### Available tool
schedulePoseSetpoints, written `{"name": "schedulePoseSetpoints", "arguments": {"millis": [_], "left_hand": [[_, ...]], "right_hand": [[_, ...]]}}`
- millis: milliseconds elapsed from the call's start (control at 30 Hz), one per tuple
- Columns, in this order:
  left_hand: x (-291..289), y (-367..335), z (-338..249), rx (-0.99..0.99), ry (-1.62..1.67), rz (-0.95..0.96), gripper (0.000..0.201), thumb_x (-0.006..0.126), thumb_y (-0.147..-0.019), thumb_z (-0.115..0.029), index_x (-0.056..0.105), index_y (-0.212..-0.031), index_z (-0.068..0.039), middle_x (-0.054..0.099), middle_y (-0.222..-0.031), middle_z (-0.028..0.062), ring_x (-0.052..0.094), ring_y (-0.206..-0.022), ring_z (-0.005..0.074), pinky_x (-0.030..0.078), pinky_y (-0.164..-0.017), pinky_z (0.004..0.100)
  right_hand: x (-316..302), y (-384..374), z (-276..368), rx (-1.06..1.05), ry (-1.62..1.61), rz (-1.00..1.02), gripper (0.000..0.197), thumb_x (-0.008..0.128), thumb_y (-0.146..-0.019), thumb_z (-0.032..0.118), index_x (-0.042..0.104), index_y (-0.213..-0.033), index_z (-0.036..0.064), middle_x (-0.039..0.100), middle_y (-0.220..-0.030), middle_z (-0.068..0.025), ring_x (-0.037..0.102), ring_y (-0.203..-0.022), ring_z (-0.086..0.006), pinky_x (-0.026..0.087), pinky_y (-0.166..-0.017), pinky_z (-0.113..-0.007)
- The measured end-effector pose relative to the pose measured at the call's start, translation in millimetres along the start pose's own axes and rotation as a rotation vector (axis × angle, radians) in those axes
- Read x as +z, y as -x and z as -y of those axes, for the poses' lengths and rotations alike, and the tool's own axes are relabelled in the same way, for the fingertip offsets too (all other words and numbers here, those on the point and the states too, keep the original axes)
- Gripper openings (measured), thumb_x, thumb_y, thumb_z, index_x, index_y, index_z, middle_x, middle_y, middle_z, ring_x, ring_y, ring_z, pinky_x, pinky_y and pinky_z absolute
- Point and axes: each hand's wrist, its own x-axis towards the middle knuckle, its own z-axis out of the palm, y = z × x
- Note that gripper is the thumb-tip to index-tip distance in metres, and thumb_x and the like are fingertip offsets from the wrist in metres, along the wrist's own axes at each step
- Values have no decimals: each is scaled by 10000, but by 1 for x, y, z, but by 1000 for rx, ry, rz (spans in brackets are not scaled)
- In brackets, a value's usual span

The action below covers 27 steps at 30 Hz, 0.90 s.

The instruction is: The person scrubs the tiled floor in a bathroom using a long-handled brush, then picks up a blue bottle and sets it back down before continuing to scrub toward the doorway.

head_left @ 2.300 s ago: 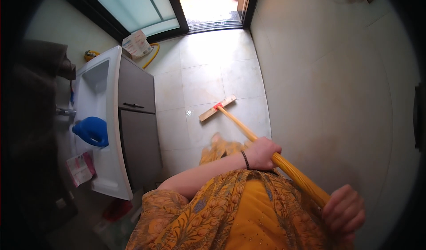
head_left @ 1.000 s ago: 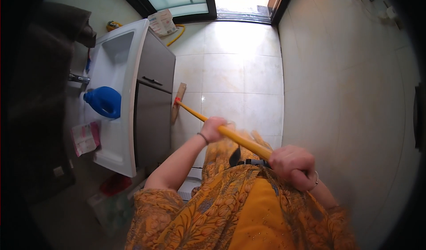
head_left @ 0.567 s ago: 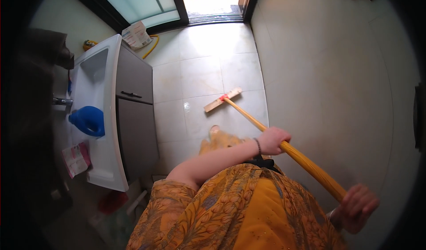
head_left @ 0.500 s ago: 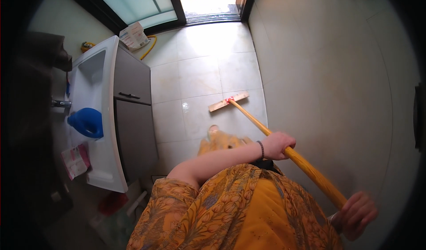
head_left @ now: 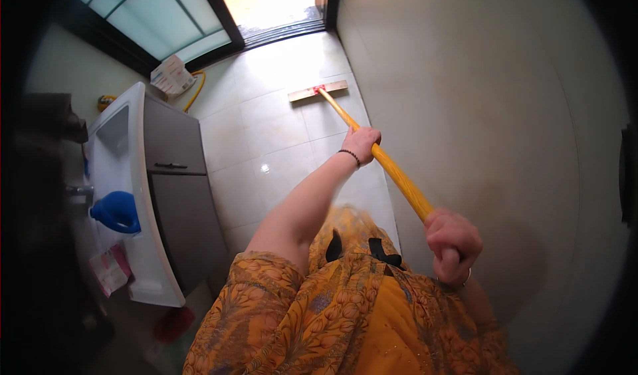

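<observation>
A long-handled floor squeegee (head_left: 402, 179) with a yellow wood-grain handle slants from my body toward the doorway. Its flat, pale brown head (head_left: 300, 96), red at the joint, rests on the tiled floor. My left hand (head_left: 362, 145), a beaded bracelet at its wrist, is closed around the middle of the handle with the arm stretched forward. Nearer my body, my right hand (head_left: 453, 245) is wrapped over the handle's upper end and is slightly blurred.
At left stands a grey vanity cabinet (head_left: 174, 132) with a white sink (head_left: 149, 242) holding a blue jug (head_left: 116, 212). A pink-and-white packet (head_left: 111, 270) lies at the sink's near end. A white bag (head_left: 173, 76) and yellow hose (head_left: 195, 92) sit beyond. The wall (head_left: 465, 96) bounds the right.
Both hands have pushed the squeegee forward, and its head has slid across the tiles toward the doorway. My left arm has straightened. The whole view has tilted slightly.
</observation>
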Motion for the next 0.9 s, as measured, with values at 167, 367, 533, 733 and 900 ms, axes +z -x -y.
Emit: {"name": "schedulePoseSetpoints", "arguments": {"millis": [167, 367, 533, 733, 900], "left_hand": [[20, 27, -96, 202, 67, 185, 147, 648, -782, -247, 580, -807, -120, 625, -794, 87, 600, -822, 299, 457, -798, 446], [31, 75, -199, 392, 174, 549, 253, 621, -828, -339, 572, -834, -91, 609, -774, 119, 613, -804, 334, 497, -694, 445], [50, 65, -190, 294, 248, 389, 228, 602, -858, -326, 592, -818, -102, 615, -769, 113, 611, -782, 325, 496, -681, 443], [53, 16, -97, 233, 31, 163, 228, 679, -772, -242, 570, -657, -78, 590, -679, 112, 581, -740, 320, 496, -686, 407], [60, 33, -122, 185, 98, 37, 229, 668, -777, -271, 574, -662, -97, 597, -682, 90, 584, -728, 310, 488, -726, 394]], "right_hand": [[-70, 33, 74, 79, -27, 95, 128, 529, -817, 76, 574, -698, 62, 532, -548, -30, 510, -460, -184, 489, -526, -337], [-160, 59, 157, 114, -226, 460, 130, 705, -819, 190, 617, -881, 118, 616, -647, -2, 559, -502, -115, 485, -533, -277], [-166, 60, 130, 94, -282, 405, 175, 690, -846, 271, 623, -856, 110, 616, -628, -6, 572, -515, -124, 487, -580, -298], [-106, 66, 36, 10, -226, 11, 157, 560, -847, 122, 573, -704, 59, 499, -487, -12, 494, -410, -161, 452, -474, -313], [-135, 53, 54, 44, -291, 231, 134, 588, -858, 135, 611, -760, 45, 515, -500, -28, 505, -420, -156, 461, -502, -308]]}}
